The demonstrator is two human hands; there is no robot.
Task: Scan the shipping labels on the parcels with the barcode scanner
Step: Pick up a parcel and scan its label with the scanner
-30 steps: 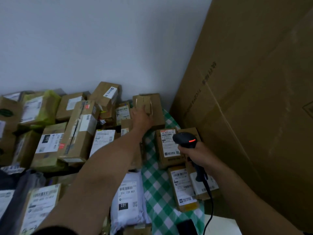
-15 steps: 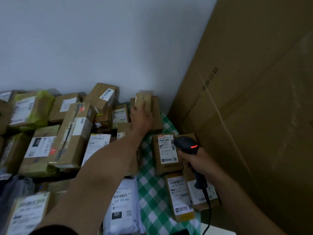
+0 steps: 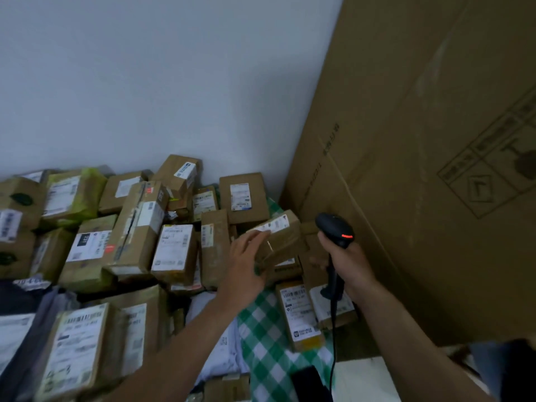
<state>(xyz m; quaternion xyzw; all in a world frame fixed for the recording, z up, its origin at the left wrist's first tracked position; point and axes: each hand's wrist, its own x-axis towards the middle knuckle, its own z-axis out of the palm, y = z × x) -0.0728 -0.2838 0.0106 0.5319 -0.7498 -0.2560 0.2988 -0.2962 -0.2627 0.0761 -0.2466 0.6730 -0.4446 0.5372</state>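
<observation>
My left hand (image 3: 246, 262) grips a small brown parcel (image 3: 282, 242) and holds it tilted above the pile, its white label (image 3: 274, 224) on the upper edge. My right hand (image 3: 345, 262) holds the black barcode scanner (image 3: 333, 227) by its handle just right of that parcel, a red light glowing on its head. Behind them a flat brown box with a white label (image 3: 242, 197) leans at the wall. Several labelled parcels (image 3: 174, 248) lie in a heap to the left.
A huge cardboard carton (image 3: 420, 169) stands against the right side. A green-and-white checked cloth (image 3: 266, 338) covers the table, with two labelled parcels (image 3: 300, 314) lying on it below the scanner. The scanner's cable (image 3: 333, 343) hangs down. A white wall is behind.
My left hand has pulled the small parcel from the back of the pile toward me and to the right, next to the scanner. The flat box behind it now shows its label.
</observation>
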